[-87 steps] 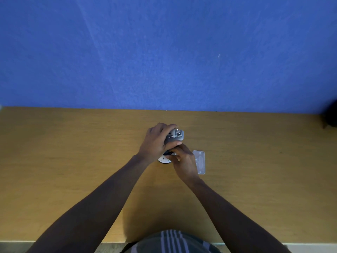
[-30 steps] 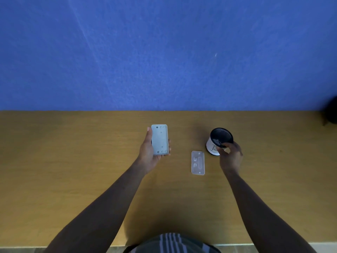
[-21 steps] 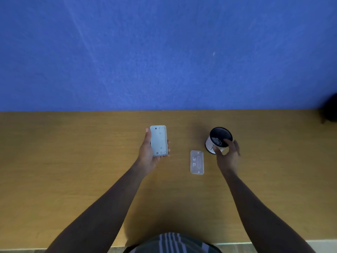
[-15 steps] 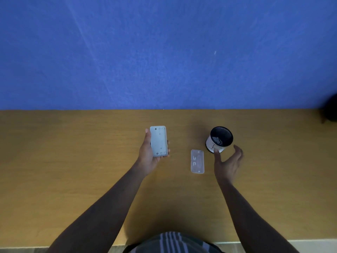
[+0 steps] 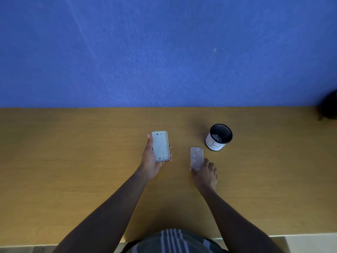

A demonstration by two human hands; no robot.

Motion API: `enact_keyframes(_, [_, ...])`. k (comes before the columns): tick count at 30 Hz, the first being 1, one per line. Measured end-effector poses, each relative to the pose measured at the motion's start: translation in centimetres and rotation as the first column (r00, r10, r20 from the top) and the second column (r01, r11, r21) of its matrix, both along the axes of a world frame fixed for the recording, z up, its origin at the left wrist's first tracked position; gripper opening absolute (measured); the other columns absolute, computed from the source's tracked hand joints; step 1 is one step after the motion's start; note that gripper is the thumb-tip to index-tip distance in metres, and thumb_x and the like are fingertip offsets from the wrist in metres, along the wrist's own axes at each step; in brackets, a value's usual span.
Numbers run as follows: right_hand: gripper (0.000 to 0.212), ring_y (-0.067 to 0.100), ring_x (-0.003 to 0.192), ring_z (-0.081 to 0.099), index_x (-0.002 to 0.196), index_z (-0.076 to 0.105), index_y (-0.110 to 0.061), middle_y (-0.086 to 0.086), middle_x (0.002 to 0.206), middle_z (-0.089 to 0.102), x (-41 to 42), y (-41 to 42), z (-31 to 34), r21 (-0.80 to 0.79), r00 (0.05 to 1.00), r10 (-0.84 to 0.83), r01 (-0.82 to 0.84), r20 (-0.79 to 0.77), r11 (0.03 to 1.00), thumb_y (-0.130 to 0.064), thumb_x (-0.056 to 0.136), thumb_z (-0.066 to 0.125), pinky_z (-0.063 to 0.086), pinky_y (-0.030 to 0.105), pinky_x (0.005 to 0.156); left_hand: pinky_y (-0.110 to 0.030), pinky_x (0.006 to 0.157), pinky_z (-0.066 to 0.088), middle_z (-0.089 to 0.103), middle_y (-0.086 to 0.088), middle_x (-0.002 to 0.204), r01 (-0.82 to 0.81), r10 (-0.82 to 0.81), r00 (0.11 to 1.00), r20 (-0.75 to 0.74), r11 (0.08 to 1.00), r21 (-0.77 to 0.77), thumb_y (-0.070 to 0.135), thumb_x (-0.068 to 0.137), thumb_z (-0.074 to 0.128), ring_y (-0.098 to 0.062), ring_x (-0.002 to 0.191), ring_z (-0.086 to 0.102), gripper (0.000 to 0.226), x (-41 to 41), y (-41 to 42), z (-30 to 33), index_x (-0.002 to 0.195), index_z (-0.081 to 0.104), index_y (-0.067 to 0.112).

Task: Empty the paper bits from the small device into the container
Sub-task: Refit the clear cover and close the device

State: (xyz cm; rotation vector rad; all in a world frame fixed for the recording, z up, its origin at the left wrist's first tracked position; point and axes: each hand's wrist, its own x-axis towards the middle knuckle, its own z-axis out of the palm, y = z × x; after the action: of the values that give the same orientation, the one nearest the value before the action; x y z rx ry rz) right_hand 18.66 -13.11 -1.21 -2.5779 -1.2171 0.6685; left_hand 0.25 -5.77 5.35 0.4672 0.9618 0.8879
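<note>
My left hand [image 5: 150, 161] holds the small grey device [image 5: 161, 146] with its flat underside facing up, above the wooden table [image 5: 73, 161]. A clear plastic cover [image 5: 196, 157] lies flat on the table to its right. My right hand [image 5: 206, 173] rests at the cover's near end, thumb and fingertips touching its edges. The container [image 5: 218, 137], a small round cup with a black mesh inside and a white wrap, stands upright beyond the cover, with paper bits showing in it.
A blue wall [image 5: 164, 52] rises along the table's far edge. A dark object [image 5: 330, 106] sits at the far right edge of the table. The table's near edge runs just in front of my body.
My right hand let go of the container and came back toward me to the near end of the clear cover. The left hand kept the device almost still.
</note>
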Motion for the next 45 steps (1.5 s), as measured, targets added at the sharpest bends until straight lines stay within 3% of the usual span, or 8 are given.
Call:
enact_keyframes(7, [0.058, 0.034, 0.104, 0.057, 0.124, 0.047, -0.012, 0.012, 0.114, 0.058, 0.4, 1.0, 0.5, 0.032, 0.957, -0.151, 0.164, -0.246, 0.986, -0.024, 0.074, 0.075, 0.051, 0.043, 0.08, -0.036, 0.057, 0.055, 0.07, -0.013, 0.085, -0.003, 0.003, 1.0, 0.001, 1.0, -0.016, 0.067, 0.091, 0.038, -0.024, 0.065, 0.064, 0.061, -0.2, -0.4, -0.4, 0.121, 0.061, 0.019])
enact_keyframes(10, [0.026, 0.032, 0.088, 0.061, 0.108, 0.056, -0.012, 0.012, 0.099, 0.066, 0.6, 0.8, 0.6, 0.112, 0.959, -0.072, 0.106, -0.274, 0.988, -0.012, 0.082, 0.059, 0.053, 0.04, 0.068, -0.037, 0.057, 0.055, 0.07, -0.013, 0.087, -0.003, 0.003, 1.0, -0.002, 1.0, -0.021, 0.068, 0.09, 0.039, -0.025, 0.066, 0.065, 0.063, -0.2, -0.3, -0.4, 0.122, 0.06, 0.018])
enact_keyframes(15, [0.014, 0.03, 0.079, 0.061, 0.099, 0.061, -0.004, 0.017, 0.093, 0.066, -0.7, 1.6, 2.3, 0.325, 0.947, 0.05, 0.059, -0.316, 0.944, -0.01, 0.09, 0.052, 0.045, 0.034, 0.061, -0.038, 0.06, 0.055, 0.064, -0.016, 0.095, 0.021, -0.021, 1.0, 0.021, 0.999, -0.034, 0.069, 0.087, 0.042, -0.026, 0.071, 0.064, 0.072, -0.2, -0.3, -0.4, 0.13, 0.055, 0.013])
enact_keyframes(21, [0.036, 0.021, 0.074, 0.058, 0.124, 0.062, -0.01, 0.011, 0.095, 0.059, -3.7, 3.2, 7.2, 0.614, 0.951, 0.3, -0.196, -0.07, 0.764, -0.004, 0.089, 0.054, 0.047, 0.029, 0.061, -0.038, 0.059, 0.055, 0.067, -0.014, 0.086, 0.031, -0.029, 0.997, 0.066, 0.999, -0.037, 0.067, 0.091, 0.037, -0.025, 0.07, 0.065, 0.065, 0.1, -0.3, -0.8, 0.118, 0.063, 0.013])
enact_keyframes(24, [0.043, 0.022, 0.082, 0.058, 0.128, 0.059, -0.009, 0.012, 0.098, 0.057, -4.9, 3.2, 8.7, 0.595, 0.884, 0.449, -0.431, 0.129, 0.678, -0.004, 0.086, 0.056, 0.051, 0.031, 0.058, -0.037, 0.062, 0.056, 0.07, -0.012, 0.09, 0.033, -0.029, 0.995, 0.1, 0.999, -0.035, 0.065, 0.094, 0.032, -0.023, 0.076, 0.068, 0.067, 0.3, -0.2, -0.8, 0.12, 0.062, 0.012])
enact_keyframes(28, [0.045, 0.031, 0.102, 0.061, 0.128, 0.059, -0.008, 0.016, 0.118, 0.06, -6.1, 2.3, 9.1, 0.502, 0.793, 0.545, -0.6, 0.272, 0.623, -0.008, 0.083, 0.061, 0.058, 0.041, 0.069, -0.034, 0.064, 0.058, 0.075, -0.01, 0.091, -0.005, 0.015, 0.991, 0.135, 0.997, -0.077, 0.064, 0.093, 0.036, -0.02, 0.081, 0.072, 0.065, 0.4, 0.0, -0.9, 0.114, 0.065, 0.01])
enact_keyframes(34, [0.044, 0.033, 0.1, 0.062, 0.13, 0.057, -0.009, 0.014, 0.128, 0.06, -6.6, 1.6, 8.7, 0.459, 0.722, 0.604, -0.686, 0.336, 0.564, -0.019, 0.088, 0.064, 0.058, 0.045, 0.076, -0.034, 0.072, 0.059, 0.075, -0.012, 0.095, -0.016, 0.034, 0.989, 0.146, 0.993, -0.119, 0.067, 0.089, 0.041, -0.023, 0.091, 0.072, 0.07, 0.2, 0.2, -1.2, 0.117, 0.063, 0.007])
enact_keyframes(45, [0.046, 0.032, 0.11, 0.059, 0.133, 0.056, -0.013, 0.014, 0.136, 0.056, -6.0, 1.4, 8.2, 0.424, 0.665, 0.628, -0.745, 0.405, 0.515, -0.037, 0.094, 0.049, 0.054, 0.046, 0.083, -0.035, 0.067, 0.059, 0.075, -0.013, 0.088, -0.012, 0.042, 0.978, 0.204, 0.989, -0.145, 0.072, 0.083, 0.048, -0.025, 0.083, 0.073, 0.074, 0.3, 0.7, -0.9, 0.109, 0.067, 0.006])
